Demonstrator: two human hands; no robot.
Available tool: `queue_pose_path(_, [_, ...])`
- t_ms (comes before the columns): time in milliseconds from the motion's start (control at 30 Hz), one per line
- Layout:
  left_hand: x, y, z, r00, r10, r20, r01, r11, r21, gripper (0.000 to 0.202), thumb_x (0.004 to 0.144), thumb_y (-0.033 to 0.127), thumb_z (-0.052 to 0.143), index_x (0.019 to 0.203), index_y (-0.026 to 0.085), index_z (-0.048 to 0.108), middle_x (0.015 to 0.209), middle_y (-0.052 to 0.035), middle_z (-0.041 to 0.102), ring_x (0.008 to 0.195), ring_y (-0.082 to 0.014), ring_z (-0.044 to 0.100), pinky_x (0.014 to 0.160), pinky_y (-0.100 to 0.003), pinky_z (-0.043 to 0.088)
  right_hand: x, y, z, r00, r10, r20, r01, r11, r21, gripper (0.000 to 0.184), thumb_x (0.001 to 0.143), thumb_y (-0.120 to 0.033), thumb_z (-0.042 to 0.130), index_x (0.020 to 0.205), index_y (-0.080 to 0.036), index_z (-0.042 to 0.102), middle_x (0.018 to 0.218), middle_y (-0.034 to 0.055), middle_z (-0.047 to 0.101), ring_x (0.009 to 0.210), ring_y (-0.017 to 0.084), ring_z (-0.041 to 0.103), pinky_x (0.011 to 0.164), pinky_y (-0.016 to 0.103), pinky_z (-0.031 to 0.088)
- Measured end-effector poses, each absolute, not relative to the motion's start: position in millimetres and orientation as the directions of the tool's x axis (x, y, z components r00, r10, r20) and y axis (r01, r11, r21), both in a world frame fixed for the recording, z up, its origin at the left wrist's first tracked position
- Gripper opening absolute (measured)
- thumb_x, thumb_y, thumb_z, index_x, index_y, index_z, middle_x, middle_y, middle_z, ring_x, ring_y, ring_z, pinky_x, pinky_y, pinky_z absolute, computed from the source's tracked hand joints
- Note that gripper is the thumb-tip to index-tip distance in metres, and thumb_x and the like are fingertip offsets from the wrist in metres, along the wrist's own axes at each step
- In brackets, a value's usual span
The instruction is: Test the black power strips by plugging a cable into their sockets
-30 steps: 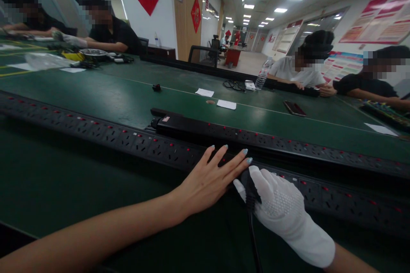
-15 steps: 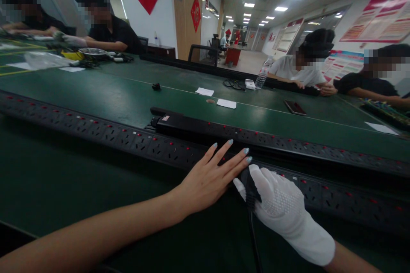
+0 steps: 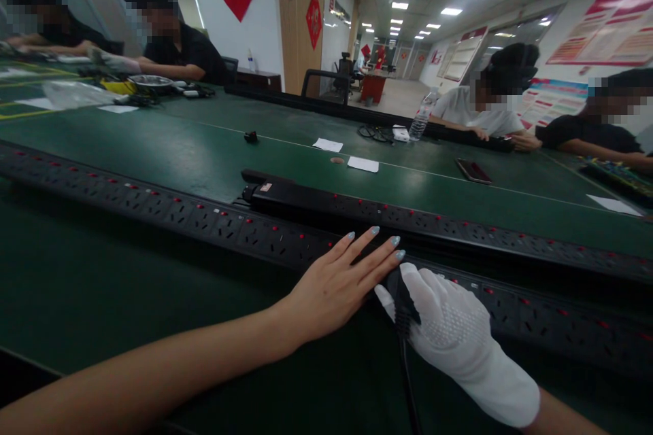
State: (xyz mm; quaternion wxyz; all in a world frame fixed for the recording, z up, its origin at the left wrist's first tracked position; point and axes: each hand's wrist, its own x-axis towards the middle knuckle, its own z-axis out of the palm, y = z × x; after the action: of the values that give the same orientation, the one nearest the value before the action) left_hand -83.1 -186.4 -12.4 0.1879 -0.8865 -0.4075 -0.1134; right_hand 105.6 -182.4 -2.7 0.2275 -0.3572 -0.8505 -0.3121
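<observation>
A long black power strip [image 3: 188, 214] with many sockets and red lights runs across the green table. My bare left hand [image 3: 341, 282] lies flat on it, fingers stretched out. Just to its right, my right hand [image 3: 443, 319], in a white dotted glove, is closed around a black power plug [image 3: 400, 292] at the strip. The plug's cord [image 3: 407, 380] hangs down toward me. The plug's front is hidden, so I cannot tell how deep it sits in a socket. A second black power strip [image 3: 311, 202] lies right behind the first.
Papers [image 3: 363, 164], a phone [image 3: 473, 170], a water bottle [image 3: 421, 117] and a small black part [image 3: 250, 137] lie or stand on the table [image 3: 168, 129]. A plastic bag [image 3: 76, 94] is at far left. People sit along the far side, several of them handling things.
Both hands keep their places at the strip and plug. The left fingers have drawn slightly closer together. The whole view has shifted a little.
</observation>
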Motion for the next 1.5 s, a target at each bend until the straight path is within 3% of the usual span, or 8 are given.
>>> queue_pose_path(633, [-83,-186,-14,0.642,0.678,0.358,0.764,-0.606,-0.221,0.059,0.086,0.025,0.039,0.139,0.019,0.014,0.146,0.0000,0.008,0.133,-0.0233,0.007,0.106,-0.037,0.017,106,-182,-2,-0.649,0.440,0.621,0.739,0.561,0.374,0.029,0.086,-0.032,0.037,0.089,-0.011,0.056,0.062,0.0048,0.059,0.052,0.015,0.053,0.051,0.025,0.034])
queue_pose_path(967, [-84,-186,-13,0.644,0.677,0.357,0.761,-0.613,-0.210,0.057,0.087,0.026,0.037,0.139,0.019,0.016,0.146,-0.0002,0.010,0.133,-0.0239,0.009,0.106,-0.038,0.017,110,-181,-9,-0.652,0.498,0.571,0.739,0.587,0.332,0.030,0.081,-0.037,0.047,0.095,-0.011,0.056,0.068,0.0056,0.058,0.060,0.016,0.052,0.056,0.027,0.037])
queue_pose_path(1100, [-84,-185,-14,0.649,0.673,0.356,0.756,-0.622,-0.202,0.058,0.086,0.026,0.039,0.139,0.018,0.016,0.146,-0.0010,0.010,0.133,-0.0239,0.010,0.106,-0.038,0.017,111,-175,-10,-0.643,0.491,0.588,0.733,0.616,0.288,0.041,0.073,-0.045,0.056,0.098,-0.012,0.055,0.088,0.0128,0.058,0.081,0.025,0.053,0.070,0.040,0.042])
queue_pose_path(1233, [-84,-184,-16,0.645,0.671,0.365,0.758,-0.623,-0.193,0.063,0.083,0.029,0.044,0.138,0.016,0.016,0.146,-0.0023,0.010,0.133,-0.0241,0.009,0.106,-0.038,0.016,114,-170,-13,-0.687,0.422,0.592,0.667,0.689,0.284,0.048,0.071,-0.034,0.059,0.110,-0.008,0.047,0.117,0.0232,0.046,0.111,0.034,0.041,0.087,0.051,0.035])
queue_pose_path(1333, [-84,-184,-17,0.634,0.674,0.379,0.766,-0.615,-0.186,0.064,0.083,0.030,0.045,0.138,0.013,0.018,0.146,-0.0058,0.011,0.133,-0.0233,0.008,0.107,-0.036,0.014,115,-167,-17,-0.695,0.450,0.560,0.670,0.687,0.280,0.052,0.073,-0.028,0.057,0.117,-0.006,0.042,0.116,0.0224,0.047,0.108,0.032,0.044,0.088,0.049,0.036])
queue_pose_path(1500, [-84,-182,-18,0.637,0.669,0.384,0.764,-0.613,-0.199,0.065,0.081,0.032,0.046,0.137,0.011,0.020,0.145,-0.0085,0.013,0.133,-0.0232,0.010,0.107,-0.037,0.013,118,-162,-22,-0.619,0.569,0.542,0.754,0.624,0.207,0.050,0.074,-0.031,0.053,0.118,-0.008,0.043,0.108,0.0182,0.053,0.098,0.029,0.049,0.085,0.044,0.039])
